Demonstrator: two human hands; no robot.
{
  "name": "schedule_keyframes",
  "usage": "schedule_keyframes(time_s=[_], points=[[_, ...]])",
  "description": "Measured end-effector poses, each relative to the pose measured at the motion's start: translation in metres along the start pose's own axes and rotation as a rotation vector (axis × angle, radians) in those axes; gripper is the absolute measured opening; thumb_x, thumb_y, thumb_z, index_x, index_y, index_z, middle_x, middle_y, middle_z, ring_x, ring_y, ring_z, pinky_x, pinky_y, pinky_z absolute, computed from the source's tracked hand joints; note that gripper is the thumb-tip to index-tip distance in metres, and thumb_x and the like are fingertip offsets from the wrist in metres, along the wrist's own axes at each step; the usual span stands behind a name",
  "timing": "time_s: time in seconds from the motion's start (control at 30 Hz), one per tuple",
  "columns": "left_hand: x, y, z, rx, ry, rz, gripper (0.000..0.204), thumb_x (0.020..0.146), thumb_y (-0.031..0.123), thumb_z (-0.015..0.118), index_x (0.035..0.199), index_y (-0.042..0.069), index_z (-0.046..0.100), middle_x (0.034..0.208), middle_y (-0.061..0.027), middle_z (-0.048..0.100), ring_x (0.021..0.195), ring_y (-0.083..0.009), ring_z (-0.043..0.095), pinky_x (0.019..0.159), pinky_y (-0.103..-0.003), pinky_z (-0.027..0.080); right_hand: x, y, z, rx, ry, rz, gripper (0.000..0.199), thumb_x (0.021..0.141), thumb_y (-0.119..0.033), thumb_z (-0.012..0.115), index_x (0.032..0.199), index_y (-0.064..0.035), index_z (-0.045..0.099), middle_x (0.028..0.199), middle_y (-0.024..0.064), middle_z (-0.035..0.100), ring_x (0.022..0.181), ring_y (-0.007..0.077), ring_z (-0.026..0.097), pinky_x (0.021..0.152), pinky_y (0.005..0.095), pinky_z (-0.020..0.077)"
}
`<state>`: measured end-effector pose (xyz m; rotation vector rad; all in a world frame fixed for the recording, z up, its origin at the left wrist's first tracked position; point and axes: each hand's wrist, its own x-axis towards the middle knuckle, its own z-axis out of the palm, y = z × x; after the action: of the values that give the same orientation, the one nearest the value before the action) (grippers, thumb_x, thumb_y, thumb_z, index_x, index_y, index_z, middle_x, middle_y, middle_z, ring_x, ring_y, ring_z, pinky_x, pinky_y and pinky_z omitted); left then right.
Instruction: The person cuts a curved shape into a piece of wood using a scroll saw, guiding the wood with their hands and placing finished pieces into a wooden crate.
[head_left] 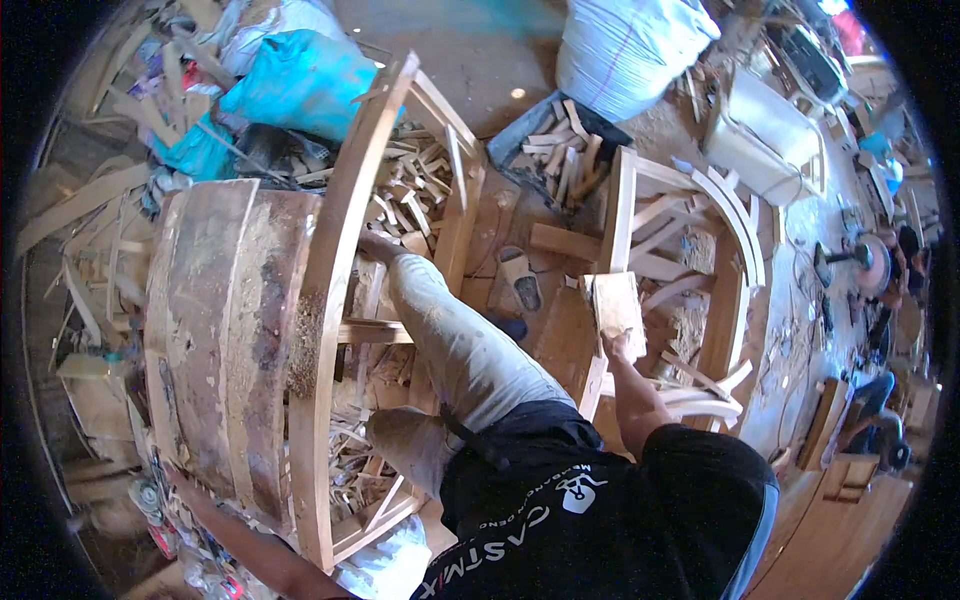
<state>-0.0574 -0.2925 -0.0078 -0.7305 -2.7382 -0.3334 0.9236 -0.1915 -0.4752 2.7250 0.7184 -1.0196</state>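
Note:
My right hand (pixel 625 346) is closed on the near end of a short, pale wooden block (pixel 612 298). The block lies over the left upright of a wooden frame with curved slats (pixel 742 225); whether it rests on it I cannot tell. My left hand (pixel 172 474) reaches to the near left corner of a worn, sawdust-covered workbench (pixel 225 340), beside small clutter. Its fingers are too small and dark to make out. Between me and the bench stands a large rectangular wooden frame (pixel 335 280), and my legs are beside it.
Wood offcuts (pixel 410 195) are heaped by the frame, with more in a dark sack (pixel 568 150). A white sack (pixel 635 55) and a turquoise sack (pixel 300 85) stand farther off. A sandal (pixel 520 278) lies on the floor. Another person (pixel 880 400) is at the far right.

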Motion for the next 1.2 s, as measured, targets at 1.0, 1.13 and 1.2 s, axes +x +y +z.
schedule_keyframes(time_s=[1.0, 1.13, 1.2], points=[[-0.151, 0.108, -0.055, -0.065, -0.115, 0.341, 0.077, 0.096, 0.064, 0.059, 0.157, 0.019, 0.046, 0.166, -0.0179, 0.036, 0.156, -0.0419, 0.025, 0.128, -0.052, 0.022, -0.374, -0.284, -0.134, 0.772, -0.46, -1.533, 0.032, 0.107, -0.027, 0.06, 0.113, 0.0042, 0.068, 0.096, 0.0072, 0.069, 0.088, 0.0142, 0.062, 0.08, 0.0349, 0.0533], [-0.221, 0.156, -0.094, -0.265, -0.234, 0.463, 0.071, 0.097, 0.047, 0.07, 0.156, 0.015, 0.047, 0.164, -0.016, 0.04, 0.157, -0.0366, 0.028, 0.128, -0.048, 0.025, -0.472, -0.311, -0.095, 0.515, -1.324, -1.256, 0.05, 0.108, -0.034, 0.059, 0.138, 0.0057, 0.059, 0.12, 0.0132, 0.071, 0.11, 0.0234, 0.07, 0.097, 0.0376, 0.0564], [-0.236, 0.174, -0.092, -0.419, -0.222, 0.567, 0.067, 0.097, 0.039, 0.071, 0.155, 0.013, 0.049, 0.163, -0.0157, 0.043, 0.156, -0.0352, 0.031, 0.127, -0.046, 0.028, -0.494, -0.324, -0.083, 0.494, -1.577, -1.079, 0.053, 0.106, -0.035, 0.062, 0.14, 0.0058, 0.056, 0.126, 0.014, 0.069, 0.117, 0.0252, 0.069, 0.1, 0.0388, 0.0562]])
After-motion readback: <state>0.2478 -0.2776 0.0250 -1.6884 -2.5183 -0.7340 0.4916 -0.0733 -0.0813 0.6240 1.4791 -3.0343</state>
